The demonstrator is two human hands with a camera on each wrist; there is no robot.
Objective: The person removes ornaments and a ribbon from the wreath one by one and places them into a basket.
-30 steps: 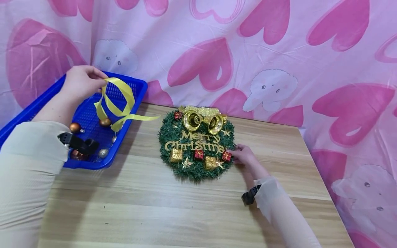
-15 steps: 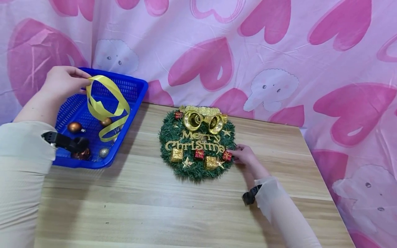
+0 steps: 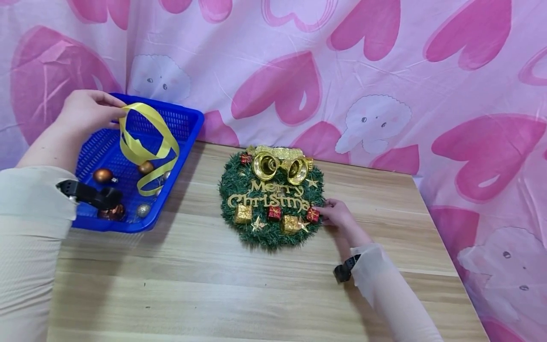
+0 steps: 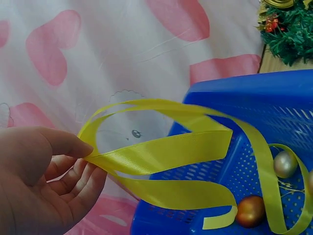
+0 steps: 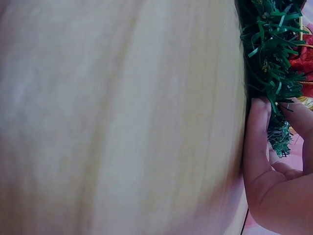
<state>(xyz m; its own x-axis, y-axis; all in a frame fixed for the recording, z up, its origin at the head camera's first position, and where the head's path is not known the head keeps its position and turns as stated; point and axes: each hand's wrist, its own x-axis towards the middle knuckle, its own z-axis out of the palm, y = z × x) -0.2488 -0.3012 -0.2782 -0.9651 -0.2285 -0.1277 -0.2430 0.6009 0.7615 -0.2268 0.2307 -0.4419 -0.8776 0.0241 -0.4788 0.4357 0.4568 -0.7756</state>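
My left hand (image 3: 87, 111) pinches a looped yellow ribbon (image 4: 164, 151) between thumb and fingers. The ribbon's loops and tails hang over the blue plastic basket (image 3: 179, 165) at the left. On the wooden table lies a green Christmas wreath (image 3: 273, 237) bearing two gold bells (image 3: 265, 166), "Merry Christmas" lettering (image 3: 269, 202), small wrapped gift boxes and gold stars. At the wreath's right edge, my right hand (image 3: 342, 218) grips the greenery; in the right wrist view its thumb and fingers lie to either side of the green tinsel (image 5: 271, 58).
Inside the basket are several bauble ornaments, among them a copper one (image 3: 102, 175) and a silver one (image 3: 143, 210). A pink curtain (image 3: 372, 38) with hearts hangs behind the table (image 3: 222, 294). A black camera (image 3: 344, 271) sits on the right wrist.
My left hand has moved left with the ribbon, whose tail swung from the wreath side back over the basket; it has stayed nearly still since half a second ago. Right hand and wreath are unmoved.
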